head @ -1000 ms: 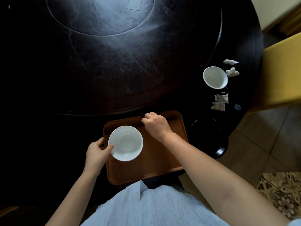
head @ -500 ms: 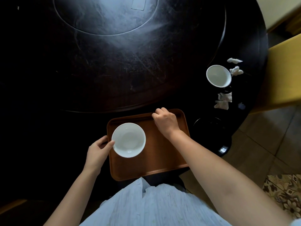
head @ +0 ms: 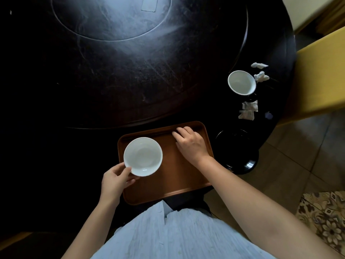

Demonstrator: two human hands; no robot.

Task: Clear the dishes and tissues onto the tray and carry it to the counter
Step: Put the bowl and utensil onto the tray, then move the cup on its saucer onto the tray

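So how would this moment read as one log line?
left hand: holds white bowl over tray | right hand: on tray | second bowl, tissues: on table

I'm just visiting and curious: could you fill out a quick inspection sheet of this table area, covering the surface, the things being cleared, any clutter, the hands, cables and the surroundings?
Surface: dark round table with a raised round centre, scuffed and glossy.
Job's things: brown tray at the near edge; white bowl over its left part; second white bowl on the table to the right; crumpled tissues beside it, two above and two below.
Clutter: black dish right of the tray; small pale scrap, unclear what.
Hands: left hand grips the near bowl's rim; right hand rests on the tray's far right part, holding nothing visible.
Cables: nothing seen.
Surroundings: yellow chair, tiled floor, patterned rug.
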